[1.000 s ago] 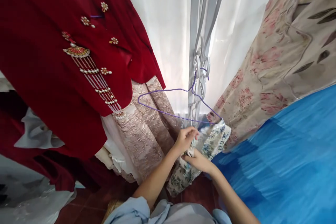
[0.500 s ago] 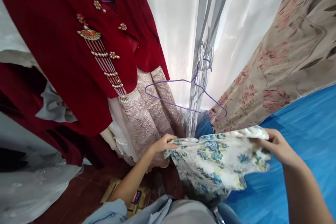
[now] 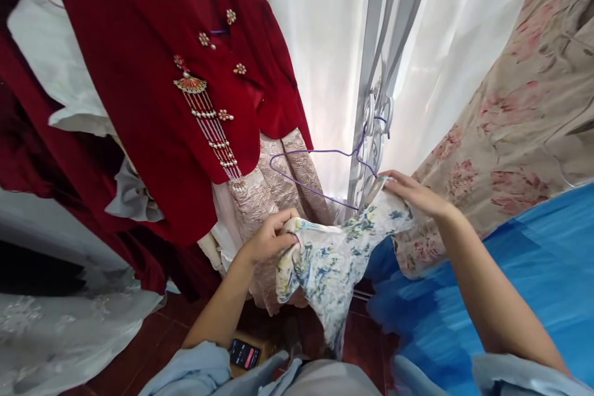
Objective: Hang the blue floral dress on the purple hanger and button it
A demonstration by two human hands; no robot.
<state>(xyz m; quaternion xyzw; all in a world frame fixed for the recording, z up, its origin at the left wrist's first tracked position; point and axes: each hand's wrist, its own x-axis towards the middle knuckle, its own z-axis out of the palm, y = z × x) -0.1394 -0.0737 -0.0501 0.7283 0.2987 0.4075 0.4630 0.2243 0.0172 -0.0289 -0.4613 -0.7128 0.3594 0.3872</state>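
Note:
A white garment with a blue, green and yellow floral print (image 3: pixel 336 257) hangs between my two hands. My left hand (image 3: pixel 273 238) is closed around its left shoulder, fingers bunching the cloth near the neckline. At its other shoulder, my right hand (image 3: pixel 413 192) pinches the fabric up against the purple wire hanger (image 3: pixel 315 151). The right end of the hanger is hidden behind the cloth and that hand. The left arm of the hanger shows bare. The hanger's hook is on a white chain of rings (image 3: pixel 371 124) beside a grey metal post.
A dark red jacket (image 3: pixel 185 111) with beaded brooches hangs at left over a pale pink textured skirt (image 3: pixel 262 185). To the right are a beige floral garment (image 3: pixel 505 124) and blue tulle (image 3: pixel 524 297). A phone (image 3: pixel 244 354) lies low in front.
My right hand has lifted its side of the garment up and leftward to the hanger's right end. My left hand has risen slightly, and the view has shifted left.

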